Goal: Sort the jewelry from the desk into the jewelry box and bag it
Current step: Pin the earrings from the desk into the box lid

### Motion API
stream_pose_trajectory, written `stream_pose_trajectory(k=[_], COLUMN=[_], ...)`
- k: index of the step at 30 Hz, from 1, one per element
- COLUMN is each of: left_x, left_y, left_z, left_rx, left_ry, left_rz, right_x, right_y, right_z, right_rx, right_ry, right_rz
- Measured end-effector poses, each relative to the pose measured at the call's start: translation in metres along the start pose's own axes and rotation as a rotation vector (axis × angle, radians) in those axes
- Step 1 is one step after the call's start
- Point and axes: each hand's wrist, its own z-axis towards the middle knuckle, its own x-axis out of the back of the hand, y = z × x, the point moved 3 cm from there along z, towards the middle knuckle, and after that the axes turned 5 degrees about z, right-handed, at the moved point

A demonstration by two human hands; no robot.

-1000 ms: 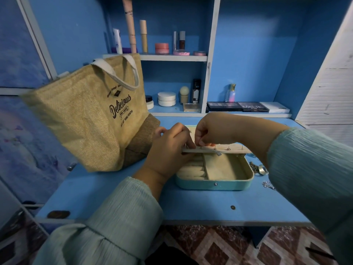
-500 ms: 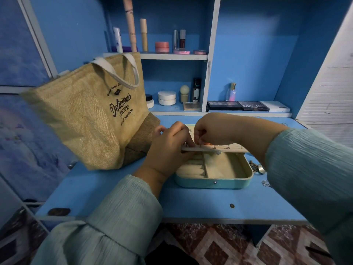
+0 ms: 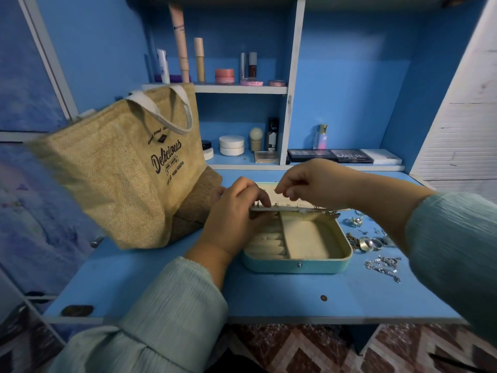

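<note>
On the blue desk (image 3: 166, 286), at nine o'clock, I see a tan jute tote bag (image 3: 113, 181); centre, the open teal jewelry box (image 3: 298, 265). My left hand (image 3: 234, 219) pinches its earring panel (image 3: 285, 208); my right hand (image 3: 314, 184) hovers curled, seemingly empty. Silver jewelry (image 3: 376, 251) lies at three o'clock.

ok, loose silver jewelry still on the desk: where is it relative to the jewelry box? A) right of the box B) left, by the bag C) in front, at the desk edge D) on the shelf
A: the rings and chains lie on the desk to the right of the open jewelry box, under the right forearm.
</note>
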Motion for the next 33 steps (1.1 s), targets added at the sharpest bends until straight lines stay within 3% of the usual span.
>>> stream_pose_trajectory(k=[11,16,22,28,33], left_x=[0.004,0.009,0.024,0.026,0.023], left_y=[0.004,0.009,0.029,0.053,0.063], left_z=[0.001,0.003,-0.002,-0.002,-0.004], left_rx=[0.097,0.158,0.121,-0.018,0.019], left_ry=[-0.047,-0.112,-0.195,-0.12,-0.139], left_rz=[-0.043,0.01,0.118,0.255,0.294], right_x=[0.023,0.017,0.013,0.011,0.003], right_y=[0.023,0.033,0.034,0.036,0.038], right_z=[-0.05,-0.057,-0.061,-0.067,-0.071], right_rx=[-0.044,-0.046,-0.069,-0.119,-0.14], right_ry=[-0.024,0.103,0.201,0.197,0.241], right_rz=[-0.08,-0.138,-0.151,-0.133,-0.095])
